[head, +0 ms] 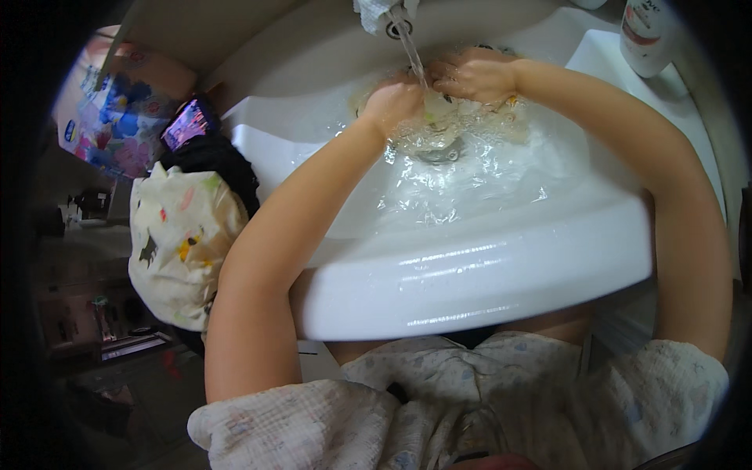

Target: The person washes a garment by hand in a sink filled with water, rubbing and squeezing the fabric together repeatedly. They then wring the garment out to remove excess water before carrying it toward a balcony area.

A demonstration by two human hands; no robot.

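Observation:
A thin cream cloth (493,124) with a coloured print lies soaked in the water of a white washbasin (470,282). Both hands are on it near the back of the bowl. My left hand (396,107) is curled into the cloth, its fingertips hidden by foam and water. Beside it, my right hand (479,75) bends its fingers over the cloth, almost meeting the left. Between them falls a stream of running water (413,56) from a tap wrapped in white material (376,14). A round metal drain stopper (440,154) shows beneath the rippling water.
On the left are a flowered tissue pack (117,117), a phone with a lit screen (191,123), black fabric (214,161) and a bunched cream printed cloth (182,252) by my left forearm. A white bottle (646,38) stands on the basin's right ledge.

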